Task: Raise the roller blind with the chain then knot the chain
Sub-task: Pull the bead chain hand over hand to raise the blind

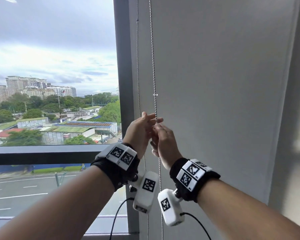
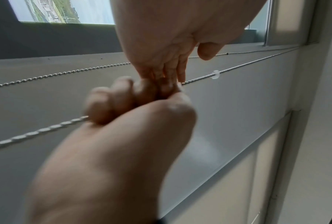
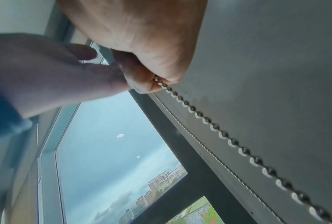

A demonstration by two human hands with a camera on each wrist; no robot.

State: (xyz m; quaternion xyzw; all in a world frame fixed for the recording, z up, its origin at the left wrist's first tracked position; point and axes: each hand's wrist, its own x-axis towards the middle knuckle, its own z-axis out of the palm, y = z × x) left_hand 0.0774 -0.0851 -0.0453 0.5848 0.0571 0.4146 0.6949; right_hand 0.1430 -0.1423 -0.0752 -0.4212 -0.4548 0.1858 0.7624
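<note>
A metal bead chain hangs in two strands in front of a grey panel. The nearer strand (image 1: 152, 66) carries a small clear stopper (image 1: 155, 94) just above my hands. The farther strand (image 1: 137, 66) runs beside the window frame. My right hand (image 1: 158, 131) grips the nearer strand, fingers curled round it (image 2: 111, 103), and the beads come out of the fist (image 3: 161, 84). My left hand (image 1: 151, 118) is at the same height, fingers straight (image 2: 180, 71) and thumb apart. Its fingertips touch the right hand's fingers at the chain. No blind fabric covers the left pane.
A dark vertical window frame (image 1: 124, 75) divides the glass from the grey panel (image 1: 223, 84). A dark horizontal rail (image 1: 42, 154) crosses the window below my hands. Black cables (image 1: 116, 217) hang from the wrist cameras. A wall edge (image 1: 287, 101) stands at the right.
</note>
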